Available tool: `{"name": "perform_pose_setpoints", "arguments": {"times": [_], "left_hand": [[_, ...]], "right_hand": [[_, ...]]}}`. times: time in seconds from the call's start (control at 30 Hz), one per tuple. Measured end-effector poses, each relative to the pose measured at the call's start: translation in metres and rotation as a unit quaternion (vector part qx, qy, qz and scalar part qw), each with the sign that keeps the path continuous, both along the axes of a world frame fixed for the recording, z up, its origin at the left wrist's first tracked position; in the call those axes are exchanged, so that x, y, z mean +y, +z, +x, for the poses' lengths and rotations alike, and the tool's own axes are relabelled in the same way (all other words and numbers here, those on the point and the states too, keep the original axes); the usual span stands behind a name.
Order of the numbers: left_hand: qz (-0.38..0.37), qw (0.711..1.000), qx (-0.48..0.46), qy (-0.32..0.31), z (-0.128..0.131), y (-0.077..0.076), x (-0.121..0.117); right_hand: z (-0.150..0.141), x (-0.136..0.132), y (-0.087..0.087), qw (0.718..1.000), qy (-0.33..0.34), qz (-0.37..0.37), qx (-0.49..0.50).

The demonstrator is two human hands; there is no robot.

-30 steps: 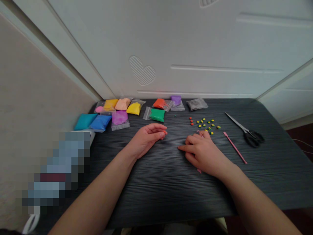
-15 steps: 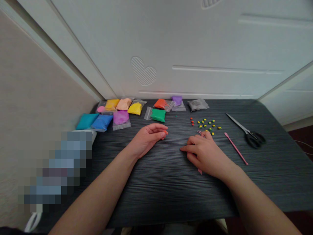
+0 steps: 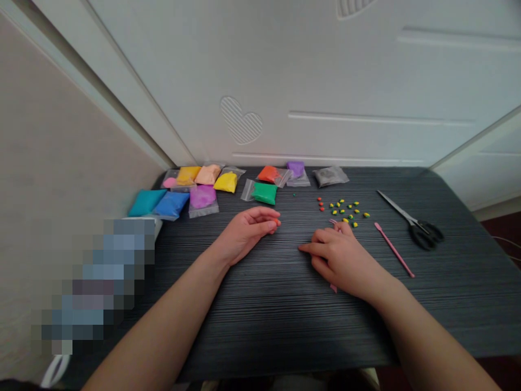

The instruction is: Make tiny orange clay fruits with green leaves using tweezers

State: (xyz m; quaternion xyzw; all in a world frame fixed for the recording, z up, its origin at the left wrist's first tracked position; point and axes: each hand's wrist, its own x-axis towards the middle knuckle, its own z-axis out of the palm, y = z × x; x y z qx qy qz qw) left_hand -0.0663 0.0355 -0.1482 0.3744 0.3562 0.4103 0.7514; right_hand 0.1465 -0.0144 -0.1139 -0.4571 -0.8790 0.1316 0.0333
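My left hand (image 3: 251,231) is closed in a pinch on a small piece of orange clay (image 3: 277,222), just above the table. To the right, my right hand (image 3: 334,252) lies palm down with its index finger stretched out to the left, the tip at the tabletop. Whether anything tiny is under that fingertip I cannot make out. A pink modelling tool (image 3: 334,288) passes beneath this hand, mostly hidden, with its ends showing above and below. Beyond it lie several small yellow-and-green clay pieces (image 3: 342,211) and 3 orange bits (image 3: 321,204).
Another pink tool (image 3: 394,250) and black-handled scissors (image 3: 421,228) lie at the right. Bags of coloured clay, including a green one (image 3: 264,193) and a blue one (image 3: 171,205), line the back and left of the dark table (image 3: 252,336). A white door (image 3: 325,70) stands behind.
The view has shifted slightly. My left hand keeps its pinch on the orange clay, and my right index fingertip has slid a little to the left.
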Motion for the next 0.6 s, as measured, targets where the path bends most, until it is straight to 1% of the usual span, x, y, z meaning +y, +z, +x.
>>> {"name": "perform_pose_setpoints", "arguments": {"times": [0.33, 0.6], "left_hand": [[0.009, 1.000, -0.003, -0.002, 0.0004, -0.0011, -0.0001], [0.007, 1.000, -0.002, -0.006, 0.0000, -0.0016, -0.0002]], "right_hand": [[0.0041, 0.0039, -0.0018, 0.999, -0.022, -0.006, 0.032], [0.0027, 0.0060, -0.0095, 0.998, -0.036, 0.003, 0.057]]}}
